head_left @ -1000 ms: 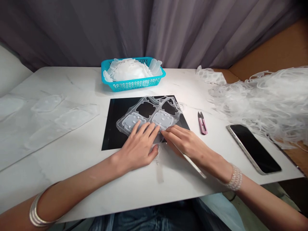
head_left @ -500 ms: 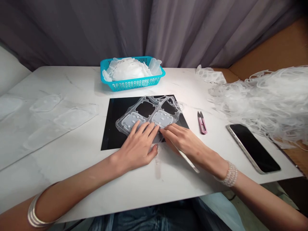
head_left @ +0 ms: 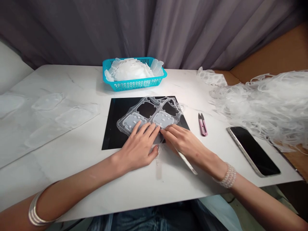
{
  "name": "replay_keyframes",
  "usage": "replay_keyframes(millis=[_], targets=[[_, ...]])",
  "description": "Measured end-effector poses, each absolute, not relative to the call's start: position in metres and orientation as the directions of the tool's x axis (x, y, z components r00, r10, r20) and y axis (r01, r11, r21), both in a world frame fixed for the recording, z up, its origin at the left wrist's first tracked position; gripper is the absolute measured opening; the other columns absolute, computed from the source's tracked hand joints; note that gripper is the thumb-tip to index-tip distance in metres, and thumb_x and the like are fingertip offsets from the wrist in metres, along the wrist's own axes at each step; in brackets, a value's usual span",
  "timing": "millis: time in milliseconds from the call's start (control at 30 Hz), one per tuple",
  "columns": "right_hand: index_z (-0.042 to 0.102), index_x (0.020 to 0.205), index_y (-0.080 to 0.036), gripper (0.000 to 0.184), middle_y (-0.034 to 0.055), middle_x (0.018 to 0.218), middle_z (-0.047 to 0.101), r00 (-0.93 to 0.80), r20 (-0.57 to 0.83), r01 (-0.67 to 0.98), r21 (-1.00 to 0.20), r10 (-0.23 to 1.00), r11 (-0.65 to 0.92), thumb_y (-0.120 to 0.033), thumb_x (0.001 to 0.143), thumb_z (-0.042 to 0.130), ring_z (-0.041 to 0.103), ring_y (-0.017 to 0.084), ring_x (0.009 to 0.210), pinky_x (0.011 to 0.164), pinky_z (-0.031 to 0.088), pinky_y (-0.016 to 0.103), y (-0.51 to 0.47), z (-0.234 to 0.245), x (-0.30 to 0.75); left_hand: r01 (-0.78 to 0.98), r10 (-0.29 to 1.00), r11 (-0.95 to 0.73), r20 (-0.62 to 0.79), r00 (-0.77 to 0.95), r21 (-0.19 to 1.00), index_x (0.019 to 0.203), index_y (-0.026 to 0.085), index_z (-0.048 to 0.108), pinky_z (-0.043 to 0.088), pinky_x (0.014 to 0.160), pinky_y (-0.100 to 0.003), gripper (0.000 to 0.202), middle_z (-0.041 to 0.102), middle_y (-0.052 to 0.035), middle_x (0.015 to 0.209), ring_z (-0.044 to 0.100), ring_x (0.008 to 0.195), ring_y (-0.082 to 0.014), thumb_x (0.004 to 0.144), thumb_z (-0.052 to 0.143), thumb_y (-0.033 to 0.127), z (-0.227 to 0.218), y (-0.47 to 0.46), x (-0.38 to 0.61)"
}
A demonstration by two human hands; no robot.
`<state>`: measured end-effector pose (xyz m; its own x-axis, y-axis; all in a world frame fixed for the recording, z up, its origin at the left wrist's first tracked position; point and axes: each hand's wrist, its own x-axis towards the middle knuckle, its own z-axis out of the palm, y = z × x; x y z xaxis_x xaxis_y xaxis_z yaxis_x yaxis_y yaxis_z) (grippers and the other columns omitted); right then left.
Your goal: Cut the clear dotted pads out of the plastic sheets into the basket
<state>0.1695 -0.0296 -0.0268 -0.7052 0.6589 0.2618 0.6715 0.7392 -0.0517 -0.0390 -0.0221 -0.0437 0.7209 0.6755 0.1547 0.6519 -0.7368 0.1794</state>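
Observation:
A translucent moulded sheet (head_left: 157, 113) lies on a black mat (head_left: 115, 110); its two far sections are open holes, and its near ones hold pale rounded panels with small raised knobs. My left hand (head_left: 139, 144) rests flat with fingers spread across the sheet's near part, pressing it down. Pinched in my right hand (head_left: 181, 139) is a slim, pale-handled tool (head_left: 187, 163), its handle pointing back toward me. The tool's tip is hidden under my fingers, close beside my left fingertips at the sheet's near edge.
A blue basket (head_left: 137, 85) of white translucent pieces stands at the back. Pink thread snips (head_left: 202, 124) and a phone (head_left: 253, 150) lie to the right, before a heap of clear scraps (head_left: 267, 106). More translucent sheets (head_left: 48, 120) cover the left side.
The view has shifted slightly. My right hand's tool handle is tilted a little differently; my left hand and the sheet stay in place.

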Motion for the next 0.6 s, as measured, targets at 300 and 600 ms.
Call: replay_keyframes(millis=[300,600], targets=[[0.053,0.131,-0.001,0.035,0.0273,0.134,0.059,-0.671,0.280,0.713,-0.014,0.687,0.701,-0.009,0.099,0.041,0.054,0.034,0.130,0.100,0.052,0.054,-0.019,-0.042,0.164,0.638,0.651,-0.759,0.174,0.739,0.131,0.144,-0.001,0.045,0.023,0.121,-0.056,0.055,0.048,-0.0206,0.149,0.037,0.143,-0.0353,0.099,0.038,0.031,-0.049,-0.026,-0.041],[0.063,0.124,-0.016,0.034,0.0117,0.115,0.071,-0.500,0.297,0.601,-0.557,0.814,0.573,-0.010,0.098,0.042,0.067,0.022,0.108,0.094,0.057,0.043,-0.010,-0.028,0.168,0.650,0.655,-0.755,0.166,0.737,0.089,0.145,0.001,0.045,0.027,0.118,-0.057,0.055,0.044,-0.0222,0.152,0.037,0.144,-0.0356,0.100,0.037,0.033,-0.051,-0.026,-0.044]])
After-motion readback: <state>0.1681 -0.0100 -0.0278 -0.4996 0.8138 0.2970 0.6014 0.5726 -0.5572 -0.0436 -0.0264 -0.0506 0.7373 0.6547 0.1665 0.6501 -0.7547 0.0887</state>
